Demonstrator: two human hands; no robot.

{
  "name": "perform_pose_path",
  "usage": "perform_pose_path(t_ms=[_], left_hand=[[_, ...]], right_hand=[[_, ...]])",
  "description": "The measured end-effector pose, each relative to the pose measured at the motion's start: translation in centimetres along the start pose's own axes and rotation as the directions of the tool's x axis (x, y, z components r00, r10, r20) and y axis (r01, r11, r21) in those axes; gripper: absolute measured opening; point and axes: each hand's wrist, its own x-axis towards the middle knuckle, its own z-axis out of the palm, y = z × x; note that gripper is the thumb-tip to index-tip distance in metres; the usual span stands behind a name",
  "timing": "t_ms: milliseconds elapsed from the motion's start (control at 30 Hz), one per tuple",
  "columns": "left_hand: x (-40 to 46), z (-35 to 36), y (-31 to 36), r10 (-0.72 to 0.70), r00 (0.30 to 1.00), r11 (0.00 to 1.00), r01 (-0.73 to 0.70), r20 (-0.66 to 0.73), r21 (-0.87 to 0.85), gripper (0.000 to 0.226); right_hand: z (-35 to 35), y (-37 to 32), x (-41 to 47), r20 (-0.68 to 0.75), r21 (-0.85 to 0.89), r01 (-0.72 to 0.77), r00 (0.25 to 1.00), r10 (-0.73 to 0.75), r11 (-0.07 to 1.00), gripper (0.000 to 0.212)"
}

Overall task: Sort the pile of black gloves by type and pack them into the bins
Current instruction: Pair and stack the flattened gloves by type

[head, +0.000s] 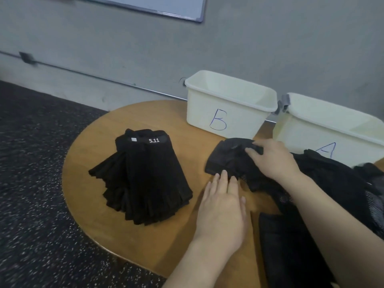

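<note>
Black knit fills most of what I see on the round wooden table [87, 204]. A neat stack of gloves [143, 179] sits on the left half, cuffs toward the wall, the top one showing a band printed "5.11". To the right of it lies a flatter mesh-backed glove [224, 161], just in front of the white bin marked B [224, 113]. The white bin marked A [324, 132] stands to the right of B, the two nearly touching at the rims, both against the grey wall. I can see no gloves inside B; A's inside is only partly visible to me.

My left hand [222, 206] lies flat, fingers straight and together, their tips resting on the near edge of the mesh-backed glove; it is grasping nothing. My right hand [274, 159] reaches across from the right and its fingers curl onto the far top edge of that same glove, pinching the fabric. Beneath and beside my right forearm spreads a loose pile of unsorted gloves [336, 183], running to the right edge of the table, with more dark fabric [291, 252] near the front.
</note>
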Motion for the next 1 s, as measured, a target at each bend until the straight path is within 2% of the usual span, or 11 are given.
perform_pose_path(t_ms=[100,267,333,433,600,667,700,767,867,933,1000], left_hand=[[-0.1,-0.2,0.0,0.007,1.0,1.0,-0.007,-0.007,-0.005,0.056],[-0.7,-0.3,0.4,0.018,1.0,1.0,-0.018,0.011,-0.002,0.055],[-1.0,-0.3,0.5,0.026,1.0,0.999,-0.026,0.0,-0.021,0.054],[-1.2,-0.4,0.8,0.036,0.999,0.995,-0.039,-0.039,-0.095,0.053],[-1.1,-1.3,1.6,0.013,0.987,0.924,-0.072,-0.158,-0.375,0.049],[-1.2,-1.8,2.0,-0.032,0.989,0.818,-0.057,-0.144,-0.573,0.05],[-1.3,-2.2,2.3,-0.064,0.993,0.718,-0.021,-0.095,-0.696,0.053],[-1.6,-2.8,3.0,-0.083,0.994,0.445,0.095,0.064,-0.89,0.056],[-2.3,-3.2,3.4,-0.01,0.973,0.125,0.229,0.229,-0.966,0.065],[-3.1,-3.3,3.8,0.038,0.954,0.048,0.295,0.297,-0.954,0.07],[-4.0,-3.2,4.0,0.068,0.936,0.05,0.341,0.344,-0.939,0.072]], right_hand=[[-0.6,0.4,0.4,0.013,0.079,-0.033,0.999,0.032,0.996,0.02],[-0.8,1.5,0.3,0.065,-0.017,-0.026,0.998,0.027,1.0,0.03],[-1.1,1.5,-0.1,-0.019,0.027,-0.008,1.0,0.008,1.0,0.027],[-3.0,1.0,-0.9,-0.236,0.116,0.05,0.972,-0.022,0.992,0.02],[-8.0,-0.5,-2.9,-0.418,0.304,0.15,0.908,-0.01,0.941,0.025],[-9.9,-1.2,-4.3,-0.447,0.392,0.195,0.895,0.0,0.899,0.025],[-10.7,-1.4,-5.1,-0.45,0.422,0.211,0.893,0.002,0.881,0.026],[-11.5,-1.7,-7.2,-0.43,0.509,0.226,0.903,0.018,0.831,0.031],[-11.1,-1.8,-11.0,-0.326,0.726,0.194,0.942,0.081,0.66,0.038],[-9.9,-1.5,-13.4,-0.285,0.79,0.172,0.953,0.106,0.588,0.035],[-8.5,-1.6,-15.6,-0.276,0.825,0.175,0.954,0.113,0.538,0.035]])
